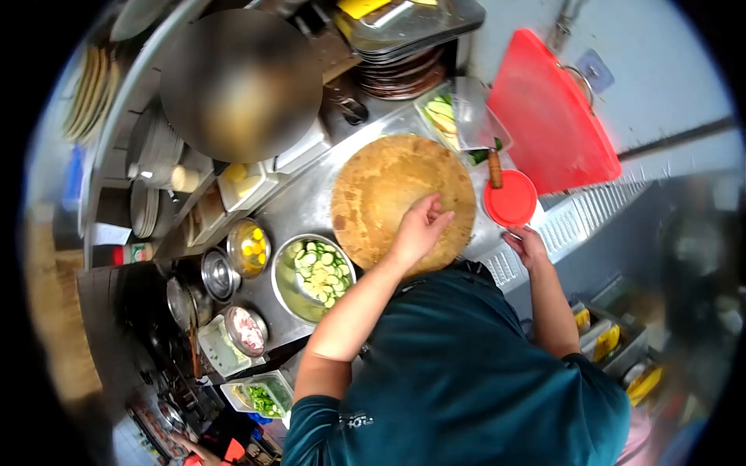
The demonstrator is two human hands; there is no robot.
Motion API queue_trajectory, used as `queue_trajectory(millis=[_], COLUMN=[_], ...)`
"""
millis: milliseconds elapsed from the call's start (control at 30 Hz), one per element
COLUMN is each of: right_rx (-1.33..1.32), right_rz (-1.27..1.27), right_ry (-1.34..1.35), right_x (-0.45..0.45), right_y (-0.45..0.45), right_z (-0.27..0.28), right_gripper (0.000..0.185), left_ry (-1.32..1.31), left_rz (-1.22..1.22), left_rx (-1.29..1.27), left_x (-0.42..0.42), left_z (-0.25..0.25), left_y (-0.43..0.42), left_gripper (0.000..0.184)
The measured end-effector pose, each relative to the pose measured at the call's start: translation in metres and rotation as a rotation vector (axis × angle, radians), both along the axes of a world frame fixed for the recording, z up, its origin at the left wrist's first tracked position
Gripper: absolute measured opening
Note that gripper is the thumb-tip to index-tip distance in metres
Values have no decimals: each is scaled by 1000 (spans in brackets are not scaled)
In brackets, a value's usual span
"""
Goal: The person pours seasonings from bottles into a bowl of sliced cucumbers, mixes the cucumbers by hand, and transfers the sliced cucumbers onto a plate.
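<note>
My left hand [420, 227] hovers over or rests on the round wooden chopping board [373, 179], its fingers loosely bent and apart with nothing between them. My right hand [528, 245] is at the near edge of a round red lid [510, 199], fingertips pinched at its rim. Whether a container sits under the lid I cannot tell. Beyond the lid lies a cleaver [495, 168], its wooden handle towards me and its wide blade across a clear container [501, 133] of cut green and pale vegetables. Left of the board stands a metal bowl [284, 299] of sliced courgette or cucumber.
Further left are a bowl of egg yolks [252, 247], a metal lid [220, 274], a bowl of pale pink meat [247, 331] and a tub of chopped greens [264, 400]. A red cutting board [544, 116] leans at the wall. Stacked trays [412, 35] stand behind. Another person's arm shows lower left.
</note>
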State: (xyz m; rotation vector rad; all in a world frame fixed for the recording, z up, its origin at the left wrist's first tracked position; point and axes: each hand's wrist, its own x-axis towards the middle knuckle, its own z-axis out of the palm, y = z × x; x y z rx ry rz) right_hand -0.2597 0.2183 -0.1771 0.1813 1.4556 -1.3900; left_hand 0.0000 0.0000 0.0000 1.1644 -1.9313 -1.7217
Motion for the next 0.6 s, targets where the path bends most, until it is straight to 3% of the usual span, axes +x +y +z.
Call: queue_trajectory(millis=[67, 167, 233, 300, 400, 500, 533, 567, 600], right_rx=[75, 48, -14, -38, -76, -55, -64, -51, -32], right_rz=[-20, -212, -168, -106, -119, -169, -221, -220, -226], right_ry=[139, 330, 349, 296, 197, 231, 207, 195, 184], right_x=[-20, -26, -53, -62, -64, -58, -56, -48, -36], right_y=[-11, -36, -39, -45, -46, -47, -50, -57, -59], right_z=[-5, 4, 5, -3, -8, -7, -12, -10, 0], right_gripper=[20, 22, 29, 28, 21, 17, 14, 14, 15], left_ry=[13, 74, 113, 5, -379, -748, -602, -201, -38], left_rz=[50, 218, 508, 773, 1106, 1409, 1565, 1730, 1780], left_rx=[-25, -143, -81, -203, -427, -364, -240, 50, 268], left_x=[11, 73, 104, 157, 241, 304, 321, 315, 321], left_z=[1, 5, 16, 11, -18, -66, -92, -87, -97], left_y=[2, -4, 6, 11, 46, 97, 112, 115, 125], left_gripper=[49, 50, 52, 57, 71, 79, 79, 77, 67])
